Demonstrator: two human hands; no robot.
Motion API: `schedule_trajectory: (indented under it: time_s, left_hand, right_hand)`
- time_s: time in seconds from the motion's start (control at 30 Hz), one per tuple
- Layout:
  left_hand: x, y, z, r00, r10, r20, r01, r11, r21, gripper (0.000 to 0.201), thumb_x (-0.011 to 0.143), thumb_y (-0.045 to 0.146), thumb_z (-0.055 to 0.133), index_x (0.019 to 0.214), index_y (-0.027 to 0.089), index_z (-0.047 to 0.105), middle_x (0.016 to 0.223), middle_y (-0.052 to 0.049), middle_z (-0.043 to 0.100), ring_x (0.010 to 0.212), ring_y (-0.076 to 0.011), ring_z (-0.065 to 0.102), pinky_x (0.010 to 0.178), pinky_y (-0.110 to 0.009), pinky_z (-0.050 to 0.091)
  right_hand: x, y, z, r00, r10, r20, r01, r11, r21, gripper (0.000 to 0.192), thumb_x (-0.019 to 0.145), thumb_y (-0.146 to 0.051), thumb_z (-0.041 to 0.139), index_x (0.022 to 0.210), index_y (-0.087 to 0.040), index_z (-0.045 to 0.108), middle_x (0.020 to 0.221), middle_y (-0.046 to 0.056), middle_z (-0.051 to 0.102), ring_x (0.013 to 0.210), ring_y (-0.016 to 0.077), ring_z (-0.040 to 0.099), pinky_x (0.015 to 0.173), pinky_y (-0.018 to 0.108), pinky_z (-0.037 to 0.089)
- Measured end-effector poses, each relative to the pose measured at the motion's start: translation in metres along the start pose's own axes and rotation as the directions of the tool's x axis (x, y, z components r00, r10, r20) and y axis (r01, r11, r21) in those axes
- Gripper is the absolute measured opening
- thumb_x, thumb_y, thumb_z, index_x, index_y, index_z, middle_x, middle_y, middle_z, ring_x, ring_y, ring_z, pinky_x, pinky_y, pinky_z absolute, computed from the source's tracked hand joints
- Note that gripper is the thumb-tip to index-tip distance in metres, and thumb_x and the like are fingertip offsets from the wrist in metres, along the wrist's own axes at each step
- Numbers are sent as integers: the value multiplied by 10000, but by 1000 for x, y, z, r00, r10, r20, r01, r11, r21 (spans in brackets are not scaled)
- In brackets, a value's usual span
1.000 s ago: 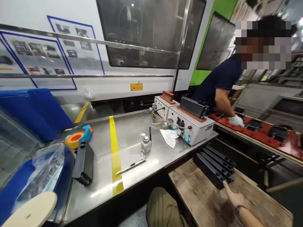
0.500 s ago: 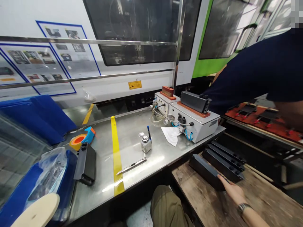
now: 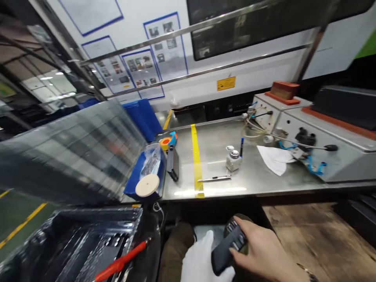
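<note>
My right hand (image 3: 261, 250) grips a long black plastic part (image 3: 227, 246) low in the view, above my lap and in front of the steel table (image 3: 258, 184). My left hand (image 3: 199, 260), in a white glove, lies under the part's lower end and touches it; its fingers cannot be made out. On the table a second black part (image 3: 174, 162) lies beside the yellow tape line (image 3: 196, 164).
The table carries a utility knife (image 3: 214, 178), a small bottle (image 3: 233, 160), a white cloth (image 3: 274, 158), an orange tape dispenser (image 3: 168, 141), a blue bin (image 3: 132, 184) and white control boxes (image 3: 329, 156). A wooden pallet (image 3: 308, 235) is at the right. A red-handled tool (image 3: 120, 263) lies in a black tray at the lower left.
My view has swung left and down. My right hand lifted a black part off the stack on the pallet and brought it over my lap, where the gloved left hand meets it. The co-worker is out of view.
</note>
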State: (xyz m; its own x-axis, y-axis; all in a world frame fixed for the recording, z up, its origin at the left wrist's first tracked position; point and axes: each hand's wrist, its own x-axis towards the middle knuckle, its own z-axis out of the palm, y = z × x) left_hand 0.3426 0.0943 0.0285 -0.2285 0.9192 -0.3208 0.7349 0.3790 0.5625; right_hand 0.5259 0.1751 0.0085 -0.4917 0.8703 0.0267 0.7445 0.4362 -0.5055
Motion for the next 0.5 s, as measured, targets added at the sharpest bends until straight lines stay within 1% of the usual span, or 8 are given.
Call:
schedule_trajectory:
  time_s: [0.07,0.13,0.17,0.23,0.27,0.33,0.37,0.5]
  left_hand:
    - [2,7,2,970,-137,201,126,990,67,657,807,389,596,1415,141,630,1318,-205,711,1230,-434,660,1083,-542,492]
    - [1,-2,4,960,-197,197,211,976,-53,569,841,401,557,1306,98,679,1203,-227,752,1151,-430,698,1017,-523,519]
    - [-1,-11,5,964,-214,156,243,950,-198,551,819,409,592,1257,92,698,1168,-219,765,1133,-410,709,1000,-488,532]
    - [-8,-33,4,978,-195,80,204,783,-588,567,759,451,697,1201,96,722,1208,-196,761,1181,-365,696,1033,-423,529]
    - [-13,-43,3,980,-185,74,174,620,-765,570,744,478,738,1180,112,735,1215,-173,764,1194,-347,692,1042,-410,529]
    - [-25,-57,-4,982,-182,52,107,305,-946,580,724,547,797,1132,135,768,1179,-135,782,1184,-335,697,1048,-419,531]
    - [-30,-60,-9,979,-200,32,77,222,-972,571,721,562,814,1111,146,785,1120,-114,799,1148,-330,711,1030,-423,540]
    - [-41,-56,-28,964,-258,-70,-13,217,-976,385,826,472,763,1065,176,819,967,-71,812,993,-285,742,1021,-429,532]
  right_hand:
    - [8,-31,9,985,-172,1,172,985,-9,651,630,-363,702,1241,-140,736,1122,147,785,982,322,767,864,404,641]
    - [13,-48,16,956,-294,-17,294,956,-7,611,625,-363,748,1208,-181,753,1108,124,792,964,305,774,849,388,645]
    - [16,-51,18,941,-335,-34,335,942,-3,585,658,-384,761,1212,-194,751,1137,116,788,986,296,773,866,385,643]
    - [23,-44,18,921,-379,-86,381,924,10,515,794,-463,709,1238,-204,737,1213,105,766,1057,276,759,914,389,631]
    - [29,-35,16,916,-385,-114,389,921,18,484,872,-505,635,1237,-205,734,1222,102,763,1067,266,757,923,395,630]
    - [48,-14,12,915,-368,-167,378,925,31,511,967,-571,450,1161,-206,750,1161,113,780,1018,271,770,880,421,647]
    - [61,-3,10,917,-357,-180,368,929,33,546,971,-606,396,1099,-216,756,1104,115,793,961,278,780,843,435,657]
    - [124,27,1,932,-317,-176,321,947,-5,668,908,-726,275,937,-219,709,1011,196,786,937,367,770,837,540,638]
